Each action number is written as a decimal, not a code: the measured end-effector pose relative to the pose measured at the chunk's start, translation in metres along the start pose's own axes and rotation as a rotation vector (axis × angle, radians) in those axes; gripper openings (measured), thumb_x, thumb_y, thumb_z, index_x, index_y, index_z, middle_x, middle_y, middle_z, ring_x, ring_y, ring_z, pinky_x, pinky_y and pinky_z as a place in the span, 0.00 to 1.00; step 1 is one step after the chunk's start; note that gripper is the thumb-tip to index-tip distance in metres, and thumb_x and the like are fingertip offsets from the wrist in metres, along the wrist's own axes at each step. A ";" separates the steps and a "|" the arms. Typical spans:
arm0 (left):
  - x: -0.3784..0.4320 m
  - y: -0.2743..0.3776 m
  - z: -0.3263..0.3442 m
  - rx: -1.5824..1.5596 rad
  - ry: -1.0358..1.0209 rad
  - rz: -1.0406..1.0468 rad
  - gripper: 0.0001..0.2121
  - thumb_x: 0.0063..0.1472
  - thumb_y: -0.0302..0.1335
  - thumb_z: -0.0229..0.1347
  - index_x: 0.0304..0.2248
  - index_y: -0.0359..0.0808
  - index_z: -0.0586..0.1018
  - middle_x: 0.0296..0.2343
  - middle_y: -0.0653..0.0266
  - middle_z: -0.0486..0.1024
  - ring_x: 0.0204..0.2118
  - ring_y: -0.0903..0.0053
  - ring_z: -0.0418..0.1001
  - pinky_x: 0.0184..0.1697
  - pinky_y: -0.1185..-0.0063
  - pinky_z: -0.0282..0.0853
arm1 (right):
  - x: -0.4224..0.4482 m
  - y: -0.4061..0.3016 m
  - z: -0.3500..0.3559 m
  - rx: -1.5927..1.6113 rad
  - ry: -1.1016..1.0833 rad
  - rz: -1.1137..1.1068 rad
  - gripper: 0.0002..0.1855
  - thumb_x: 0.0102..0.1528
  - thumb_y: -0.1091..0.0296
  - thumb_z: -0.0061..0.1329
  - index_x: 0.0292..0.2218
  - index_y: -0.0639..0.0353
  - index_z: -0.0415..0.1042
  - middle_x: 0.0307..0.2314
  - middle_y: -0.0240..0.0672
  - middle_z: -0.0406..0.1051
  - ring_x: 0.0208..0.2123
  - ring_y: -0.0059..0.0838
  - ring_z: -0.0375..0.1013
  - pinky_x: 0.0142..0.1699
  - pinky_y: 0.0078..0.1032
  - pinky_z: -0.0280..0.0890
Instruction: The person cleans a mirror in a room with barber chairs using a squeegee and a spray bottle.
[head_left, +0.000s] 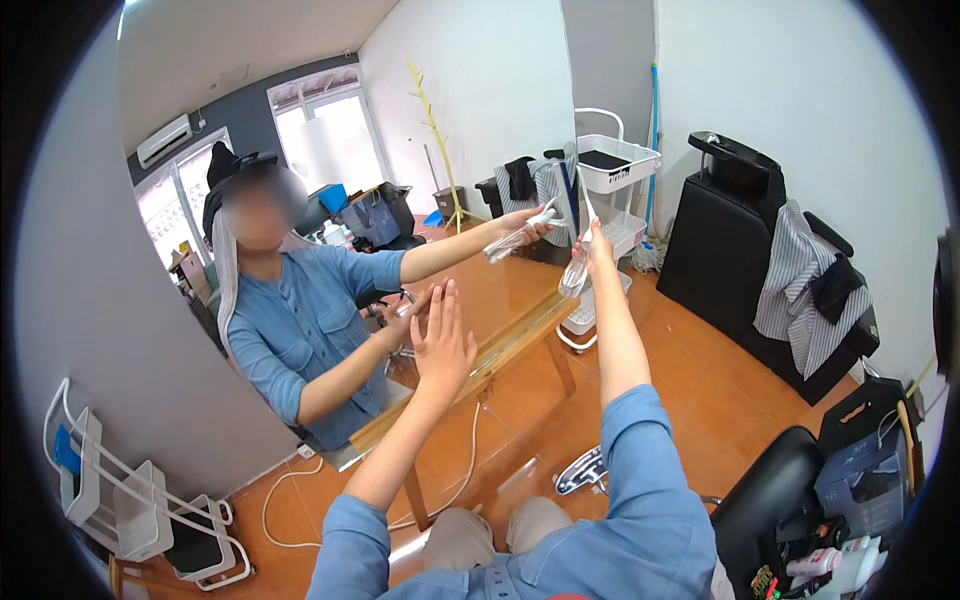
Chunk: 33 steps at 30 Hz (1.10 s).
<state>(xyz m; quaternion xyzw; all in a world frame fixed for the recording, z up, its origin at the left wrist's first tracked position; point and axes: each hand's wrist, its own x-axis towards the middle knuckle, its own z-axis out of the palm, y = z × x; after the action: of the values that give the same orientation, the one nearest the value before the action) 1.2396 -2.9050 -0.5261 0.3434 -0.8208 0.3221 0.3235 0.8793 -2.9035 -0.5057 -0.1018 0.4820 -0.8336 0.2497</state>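
A large wall mirror (480, 300) stands before me, its lower edge on a narrow wooden ledge (517, 352). My left hand (444, 349) is raised in front of the glass, fingers extended, holding nothing; whether it touches the glass I cannot tell. My right hand (595, 247) reaches out to the mirror's right edge and grips a clear spray bottle (574, 276) with a white nozzle by its top. The bottle hangs tilted beside the glass. Both arms, the bottle and a person in a blue shirt show as reflections.
A white tiered trolley (615, 176) stands behind the mirror's right edge, another trolley (142, 510) at lower left. At right are a black salon wash unit (720, 255) and a black chair (772, 480) near bottles (814, 562). A white cable (474, 450) crosses the tiled floor.
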 end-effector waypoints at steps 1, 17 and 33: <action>0.000 0.002 0.003 -0.006 0.021 -0.001 0.31 0.48 0.41 0.46 0.52 0.37 0.60 0.56 0.68 0.46 0.59 0.80 0.41 0.56 0.64 0.22 | 0.008 -0.003 0.001 0.018 0.015 -0.008 0.27 0.49 0.41 0.44 0.25 0.62 0.64 0.16 0.32 0.63 0.15 0.24 0.64 0.21 0.24 0.65; 0.001 0.007 0.000 -0.009 -0.017 -0.036 0.32 0.48 0.42 0.47 0.52 0.37 0.59 0.56 0.68 0.46 0.59 0.78 0.42 0.56 0.64 0.23 | -0.009 0.021 0.008 -0.236 0.003 -0.114 0.31 0.47 0.34 0.41 0.22 0.60 0.61 0.14 0.30 0.61 0.13 0.22 0.62 0.17 0.22 0.62; -0.035 -0.035 -0.049 -0.570 0.145 -0.133 0.23 0.47 0.29 0.52 0.46 0.38 0.66 0.44 0.69 0.65 0.51 0.77 0.58 0.50 0.69 0.38 | -0.125 0.082 0.034 -0.189 -0.049 -0.052 0.28 0.51 0.38 0.38 0.30 0.60 0.60 0.12 0.29 0.58 0.11 0.21 0.60 0.15 0.20 0.59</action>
<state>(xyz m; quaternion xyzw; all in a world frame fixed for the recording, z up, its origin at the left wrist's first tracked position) 1.3010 -2.8752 -0.5134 0.2679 -0.8286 0.0806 0.4850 1.0257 -2.8984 -0.5499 -0.1578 0.5496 -0.7878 0.2289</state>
